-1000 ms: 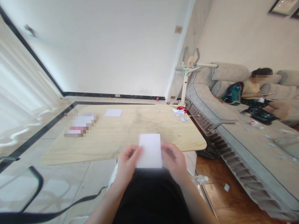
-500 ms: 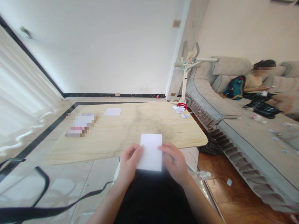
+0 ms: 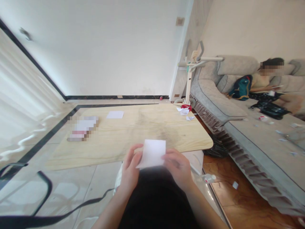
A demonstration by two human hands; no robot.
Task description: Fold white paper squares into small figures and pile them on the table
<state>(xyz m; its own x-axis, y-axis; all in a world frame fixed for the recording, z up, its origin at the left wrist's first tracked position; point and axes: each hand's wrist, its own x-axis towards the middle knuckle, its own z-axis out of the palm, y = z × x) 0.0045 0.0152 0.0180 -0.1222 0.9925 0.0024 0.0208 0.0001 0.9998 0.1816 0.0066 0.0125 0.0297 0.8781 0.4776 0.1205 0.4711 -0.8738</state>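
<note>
A white sheet of paper (image 3: pixel 153 153) is held between my two hands, just above my lap at the table's near edge. My left hand (image 3: pixel 131 165) grips its left side, thumb on the front and fingers behind. On the right side, my right hand (image 3: pixel 177 165) pinches the paper's lower right edge between thumb and fingers. The paper's lower left corner sticks out slightly to the side. Whether it is one layer or folded, I cannot tell.
The wooden table (image 3: pixel 114 136) bears a flat white paper (image 3: pixel 115 114), a blurred-out stack (image 3: pixel 83 128) and folded paper pieces (image 3: pixel 183 111) near its far right corner. A person (image 3: pixel 264 81) sits on the grey sofa (image 3: pixel 221 101). A plastic bottle (image 3: pixel 209 178) lies right of my arm.
The paper now looks shorter, its lower edge raised and its lower left corner shifted outward. Both hands still hold it, with the fingers slightly moved.
</note>
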